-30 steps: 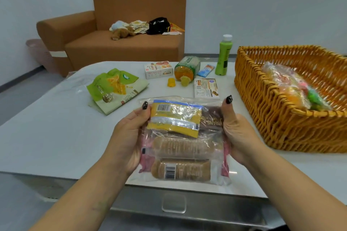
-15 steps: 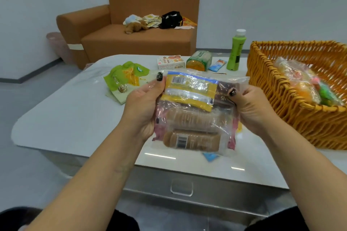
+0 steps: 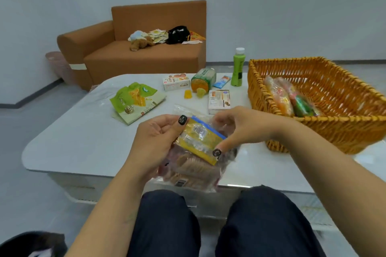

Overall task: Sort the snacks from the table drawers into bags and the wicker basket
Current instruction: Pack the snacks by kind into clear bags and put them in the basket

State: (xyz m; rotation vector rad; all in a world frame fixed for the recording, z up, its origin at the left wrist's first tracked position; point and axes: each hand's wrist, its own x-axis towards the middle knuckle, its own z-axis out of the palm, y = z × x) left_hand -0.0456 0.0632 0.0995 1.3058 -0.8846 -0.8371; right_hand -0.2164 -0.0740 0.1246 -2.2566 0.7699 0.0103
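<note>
A clear plastic zip bag (image 3: 194,152) packed with snacks was held above the near edge of the white tabletop (image 3: 83,137), over the person's lap. The left hand (image 3: 154,137) was closed on the bag's left side, thumb pressed on top, while the right hand (image 3: 240,127) pinched the upper right part between thumb and fingers; this two-handed grip was judged to serve pressing the mouth of the bag shut, since the opening lay under the fingertips. Inside the bag, one yellow-and-blue packet and at least two brown biscuit rolls could be counted. The large wicker basket (image 3: 313,129) stood at the right edge of the tabletop, within easy reach, and one filled clear bag of colourful snacks (image 3: 290,98) was already lying in it. Toward the far edge were left one green-and-yellow pouch (image 3: 135,100), two small boxes, one green-lidded jar on its side, one blue sachet and one upright green bottle (image 3: 238,69), apparently unsorted as yet
</note>
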